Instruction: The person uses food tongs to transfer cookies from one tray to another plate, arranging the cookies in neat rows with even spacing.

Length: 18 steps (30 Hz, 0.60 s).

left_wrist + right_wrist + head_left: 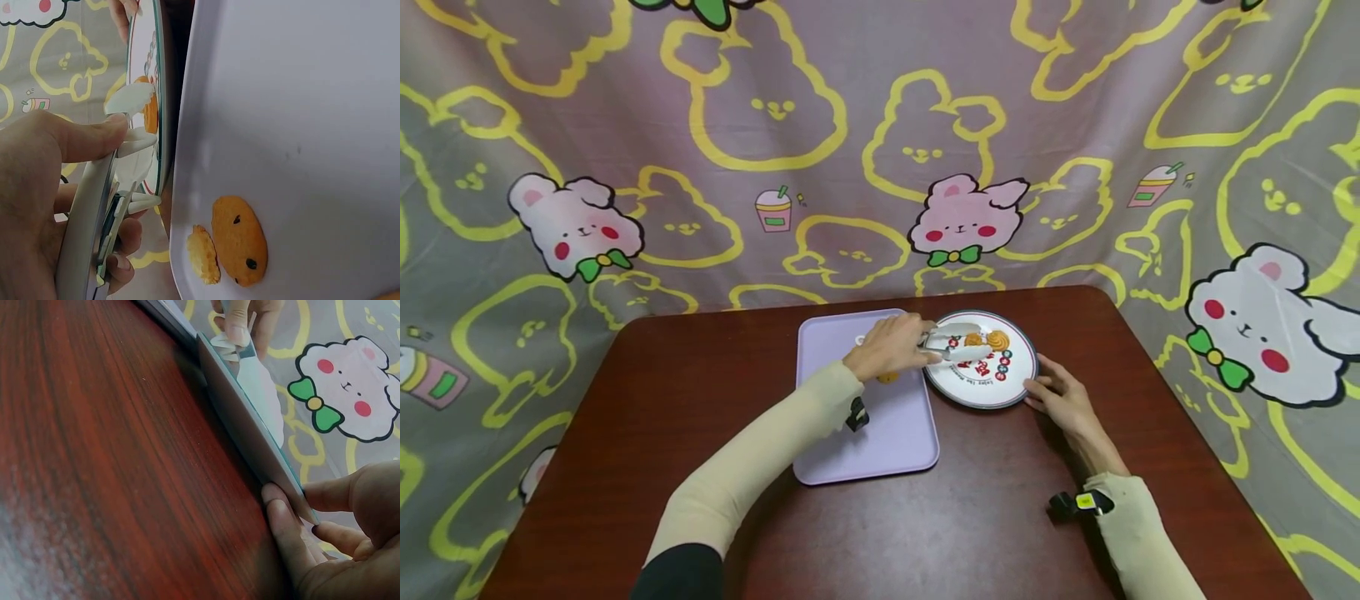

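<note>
My left hand grips a pair of tongs with broad white tips, held out over the plate. The round white plate has a dark rim, red lettering and printed flowers. Two golden cookies, a swirled cookie and a smaller cookie, lie on it by the tong tips. At the plate's right edge my right hand pinches the rim, thumb and fingers on opposite faces in the right wrist view. In the left wrist view, the left thumb presses the tong handle.
The lilac tray lies left of the plate, close beside it. An oval cookie with dark bits and a crimped pale cookie rest on the tray. A patterned curtain hangs behind the brown wooden table.
</note>
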### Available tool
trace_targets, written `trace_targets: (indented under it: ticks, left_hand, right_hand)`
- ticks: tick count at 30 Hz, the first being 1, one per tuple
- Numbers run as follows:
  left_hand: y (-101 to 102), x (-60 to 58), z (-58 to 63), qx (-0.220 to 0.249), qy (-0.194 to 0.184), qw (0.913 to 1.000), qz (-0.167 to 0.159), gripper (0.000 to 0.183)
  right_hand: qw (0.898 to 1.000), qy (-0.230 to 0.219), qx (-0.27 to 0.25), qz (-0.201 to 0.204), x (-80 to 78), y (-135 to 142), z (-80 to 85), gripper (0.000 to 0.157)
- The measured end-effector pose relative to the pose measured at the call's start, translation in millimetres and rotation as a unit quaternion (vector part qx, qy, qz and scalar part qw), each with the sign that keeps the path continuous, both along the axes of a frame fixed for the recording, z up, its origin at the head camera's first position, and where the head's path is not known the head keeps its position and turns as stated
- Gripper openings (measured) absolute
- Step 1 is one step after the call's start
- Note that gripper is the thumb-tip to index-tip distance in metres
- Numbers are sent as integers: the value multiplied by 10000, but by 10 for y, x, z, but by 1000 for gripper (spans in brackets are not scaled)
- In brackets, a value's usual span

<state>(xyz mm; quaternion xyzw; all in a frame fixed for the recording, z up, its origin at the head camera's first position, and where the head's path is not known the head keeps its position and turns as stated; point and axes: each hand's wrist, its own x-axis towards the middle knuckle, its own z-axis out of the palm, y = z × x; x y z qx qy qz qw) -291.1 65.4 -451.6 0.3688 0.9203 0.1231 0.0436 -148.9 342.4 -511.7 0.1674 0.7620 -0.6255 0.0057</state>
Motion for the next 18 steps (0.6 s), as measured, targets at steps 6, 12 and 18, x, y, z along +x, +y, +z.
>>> trace_targets:
  ticks: [6, 12, 18]
  left_hand:
    - [-23, -38, -26, -97, 89, 9999, -49, 65]
    - [-44, -40, -6, -94, -46, 9999, -17, 68]
    - [-52, -34, 0, -82, -88, 9999, -9, 73]
  right_hand:
    - [10000, -59, 18, 10, 1, -11, 3, 71]
    - [9999, -73, 10, -83, 1, -14, 4, 70]
    - [9999, -117, 102, -48, -6, -16, 15, 70]
